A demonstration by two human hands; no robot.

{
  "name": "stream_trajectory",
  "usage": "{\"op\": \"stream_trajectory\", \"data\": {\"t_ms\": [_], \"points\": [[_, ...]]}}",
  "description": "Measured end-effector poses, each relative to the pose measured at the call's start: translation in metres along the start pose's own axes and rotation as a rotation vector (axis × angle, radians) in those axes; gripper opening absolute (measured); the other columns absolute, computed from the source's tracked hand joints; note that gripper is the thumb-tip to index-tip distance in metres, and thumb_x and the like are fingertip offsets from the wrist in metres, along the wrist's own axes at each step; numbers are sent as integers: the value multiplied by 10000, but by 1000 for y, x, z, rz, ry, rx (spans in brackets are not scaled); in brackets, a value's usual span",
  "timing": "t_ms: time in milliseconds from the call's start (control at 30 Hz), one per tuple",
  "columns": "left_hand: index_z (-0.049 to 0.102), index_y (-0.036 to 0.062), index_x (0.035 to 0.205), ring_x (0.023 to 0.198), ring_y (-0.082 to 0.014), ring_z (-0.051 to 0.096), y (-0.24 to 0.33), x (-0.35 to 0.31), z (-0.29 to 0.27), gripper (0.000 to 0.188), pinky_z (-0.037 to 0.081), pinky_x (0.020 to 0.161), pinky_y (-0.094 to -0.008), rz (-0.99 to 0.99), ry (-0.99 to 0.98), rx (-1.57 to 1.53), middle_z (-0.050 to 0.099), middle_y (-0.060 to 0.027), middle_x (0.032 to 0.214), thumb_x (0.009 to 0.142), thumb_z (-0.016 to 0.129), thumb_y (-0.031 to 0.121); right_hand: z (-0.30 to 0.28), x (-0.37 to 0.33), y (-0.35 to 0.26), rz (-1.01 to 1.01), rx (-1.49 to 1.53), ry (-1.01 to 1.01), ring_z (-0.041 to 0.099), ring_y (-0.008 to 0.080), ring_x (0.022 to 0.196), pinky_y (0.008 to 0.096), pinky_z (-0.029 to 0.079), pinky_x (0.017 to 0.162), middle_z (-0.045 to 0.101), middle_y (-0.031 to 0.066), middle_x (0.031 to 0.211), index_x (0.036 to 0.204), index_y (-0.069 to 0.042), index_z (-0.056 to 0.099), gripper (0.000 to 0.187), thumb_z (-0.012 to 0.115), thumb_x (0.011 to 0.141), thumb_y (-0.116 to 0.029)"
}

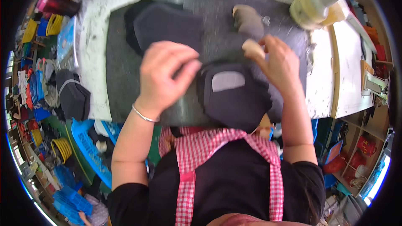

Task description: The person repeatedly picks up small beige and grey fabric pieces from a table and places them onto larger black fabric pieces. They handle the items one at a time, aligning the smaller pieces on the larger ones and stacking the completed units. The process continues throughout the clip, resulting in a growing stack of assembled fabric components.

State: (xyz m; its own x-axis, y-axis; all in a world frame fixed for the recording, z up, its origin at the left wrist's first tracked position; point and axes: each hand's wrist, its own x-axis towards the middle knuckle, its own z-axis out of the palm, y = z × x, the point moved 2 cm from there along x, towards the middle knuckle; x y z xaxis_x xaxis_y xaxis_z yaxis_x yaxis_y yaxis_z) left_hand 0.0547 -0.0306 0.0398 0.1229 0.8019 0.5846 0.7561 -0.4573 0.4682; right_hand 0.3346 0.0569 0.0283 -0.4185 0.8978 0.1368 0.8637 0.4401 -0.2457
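In front of me lies a stack of black shaped fabric pieces [236, 104] with a pale grey patch [228, 82] showing near its top. My left hand [163, 75], blurred, hovers left of it with thumb and curved fingers apart, nothing visible between them. Just beyond that hand sits a pile of dark fabric pieces [167, 25]. My right hand [280, 62] is above the right side of the near stack, its thumb and fingers at a small beige piece [253, 49], smeared by motion. A stack of small brownish pieces [249, 21] stands just past it.
All this lies on a black mat [125, 92] over a white, stained table [94, 67]. A yellowish squeeze bottle with a grey nozzle [310, 10] stands at the far right. Dark fabric pieces [72, 96] hang at the left edge. Blue baskets [90, 150] stand below it.
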Motion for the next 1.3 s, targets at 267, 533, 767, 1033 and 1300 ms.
{"op": "stream_trajectory", "data": {"t_ms": [267, 533, 767, 1033, 1300], "points": [[676, 133, 1334, 1253, -325, 559, -123, 18, -1, 682, 428, 1018, -540, -402, 112, 381, 631, -55, 1314, 796, 897, 490, 29, 0, 19, 16, 153, 33, 638, 311, 1036, 432, 576, 824, 656, 68, 984, 934, -88, 670, 259, 860, 800, -201], [691, 35, 1121, 821, -203, 684, -136, 18, -8, 190, 542, 766, -329, -243, 343, 140, 712, -76, 934, 957, 772, 85, 18, 4, 9, -17, 285, 53, 656, 339, 1040, 467, 555, 856, 685, 99, 1027, 968, -79, 698, 147, 777, 892, -176], [674, 93, 1304, 915, -206, 636, -120, 14, -12, 522, 501, 818, -350, -141, 136, 211, 671, -42, 979, 879, 871, 323, 16, -7, 26, 7, 542, 241, 706, 351, 858, 418, 559, 769, 720, 157, 922, 1015, -49, 726, 97, 727, 920, -71], [713, 158, 1099, 1165, -243, 573, -96, -3, -7, 439, 389, 1008, -445, -180, 11, 300, 621, 6, 1174, 797, 898, 417, -3, -17, 29, 129, 600, 185, 722, 218, 840, 341, 554, 746, 749, 110, 937, 1041, -27, 712, 82, 726, 971, -66], [738, 31, 1142, 914, -112, 691, -56, 21, -33, 127, 548, 834, -275, -188, 299, -165, 754, -60, 993, 1036, 685, 74, -12, -20, 31, 107, 813, 270, 662, 137, 840, 304, 535, 799, 748, 53, 991, 1126, -3, 701, 114, 640, 1033, -27]]}}
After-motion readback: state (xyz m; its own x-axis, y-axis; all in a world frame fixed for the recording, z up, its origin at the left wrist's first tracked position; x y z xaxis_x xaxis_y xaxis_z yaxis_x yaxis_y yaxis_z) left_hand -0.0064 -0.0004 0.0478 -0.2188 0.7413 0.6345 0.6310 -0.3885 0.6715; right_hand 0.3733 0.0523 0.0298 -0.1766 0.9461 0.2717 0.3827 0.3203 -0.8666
